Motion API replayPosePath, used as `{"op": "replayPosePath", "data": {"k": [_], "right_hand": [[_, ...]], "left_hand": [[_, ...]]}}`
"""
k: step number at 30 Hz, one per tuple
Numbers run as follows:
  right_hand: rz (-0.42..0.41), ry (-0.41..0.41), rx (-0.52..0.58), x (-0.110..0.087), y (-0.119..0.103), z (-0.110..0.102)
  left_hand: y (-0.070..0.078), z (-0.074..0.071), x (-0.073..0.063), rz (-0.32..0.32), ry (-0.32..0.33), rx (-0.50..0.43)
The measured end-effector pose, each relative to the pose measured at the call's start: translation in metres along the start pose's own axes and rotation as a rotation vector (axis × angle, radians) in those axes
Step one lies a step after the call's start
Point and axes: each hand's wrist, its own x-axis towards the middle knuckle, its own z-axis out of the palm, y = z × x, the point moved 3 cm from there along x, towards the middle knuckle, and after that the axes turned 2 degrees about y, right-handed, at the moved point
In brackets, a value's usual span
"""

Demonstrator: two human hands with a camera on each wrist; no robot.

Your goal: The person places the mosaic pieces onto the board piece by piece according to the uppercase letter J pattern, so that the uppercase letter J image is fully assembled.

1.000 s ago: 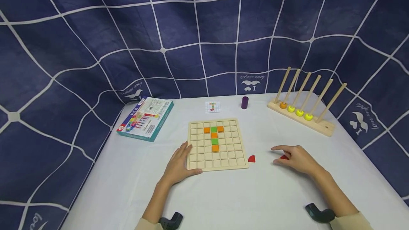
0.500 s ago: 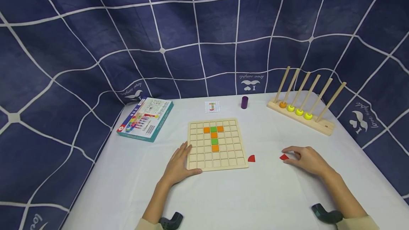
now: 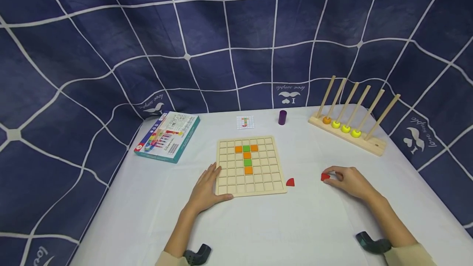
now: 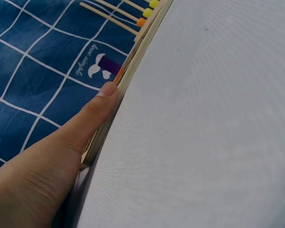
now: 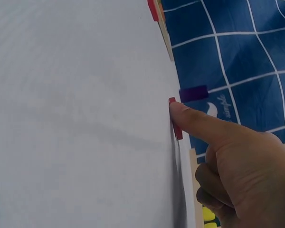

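A wooden grid board (image 3: 229, 180) lies on the white table, with several orange and green square tiles (image 3: 247, 155) set in a T shape. My left hand (image 3: 205, 190) rests at its near left corner, fingers along the left side and thumb against the near edge. To the right of the board, my right hand (image 3: 349, 180) pinches a small flat red tile (image 3: 324, 177) between thumb and index finger, partly covering it. In the right wrist view, the red tile (image 5: 178, 132) shows under the thumb. A red quarter-circle tile (image 3: 290, 182) lies beside the board's near right corner.
Behind the board lie a small pattern card (image 3: 245, 122) and a standing purple cylinder (image 3: 282, 117). A flat printed box (image 3: 168, 136) is at the back left. A wooden peg stand (image 3: 363, 141) with yellow and orange beads stands back right. A patterned blue cloth (image 3: 251, 69) hangs behind.
My right hand has drawn back right, then moved slightly left with its fingertips closing on the red tile, which is now turned and a little farther left. The left hand has stayed in place.
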Motion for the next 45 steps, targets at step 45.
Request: {"op": "replayPosePath", "data": {"k": [45], "right_hand": [[-0.356,-0.195,0.049,0.105,-0.160,0.122]], "left_hand": [[-0.001,-0.001,0.000,-0.036,-0.023,-0.009]]}}
